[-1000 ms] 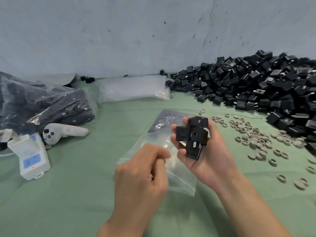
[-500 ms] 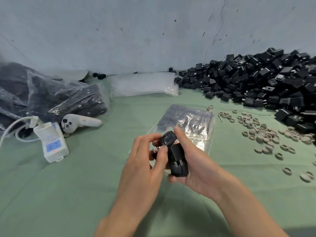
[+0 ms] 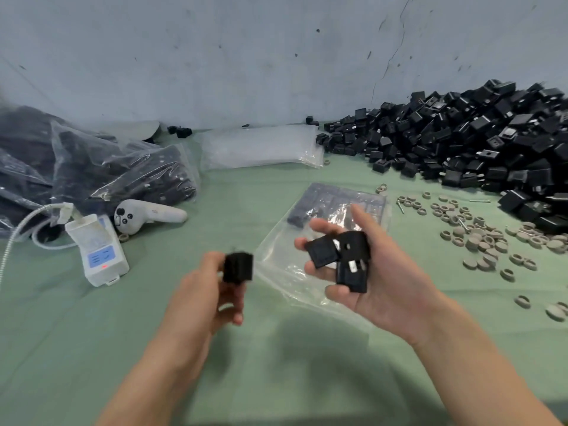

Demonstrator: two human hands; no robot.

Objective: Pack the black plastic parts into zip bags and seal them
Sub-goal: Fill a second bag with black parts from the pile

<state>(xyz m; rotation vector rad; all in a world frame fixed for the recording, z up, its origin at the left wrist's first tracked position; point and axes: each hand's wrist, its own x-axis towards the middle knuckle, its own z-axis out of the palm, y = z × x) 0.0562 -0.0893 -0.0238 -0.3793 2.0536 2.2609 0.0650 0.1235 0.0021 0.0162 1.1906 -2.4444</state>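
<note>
My left hand (image 3: 203, 290) pinches one black plastic part (image 3: 238, 267), blurred, just left of the zip bag. My right hand (image 3: 378, 272) lies palm up over that bag and cradles a few black parts (image 3: 350, 259). The clear zip bag (image 3: 289, 272) lies flat on the green cloth, with several black parts (image 3: 325, 204) showing through its far end. A big heap of loose black parts (image 3: 467, 142) fills the back right by the wall.
Filled bags of black parts (image 3: 116, 176) are piled at the left. A stack of clear bags (image 3: 261, 146) lies by the wall. A white controller (image 3: 147, 215) and a white device (image 3: 96, 250) with cable sit at left. Grey rings (image 3: 479, 238) are scattered at right.
My left hand has taken one black part out of the cluster in my right hand and drawn it away to the left. The right hand has turned more palm up.
</note>
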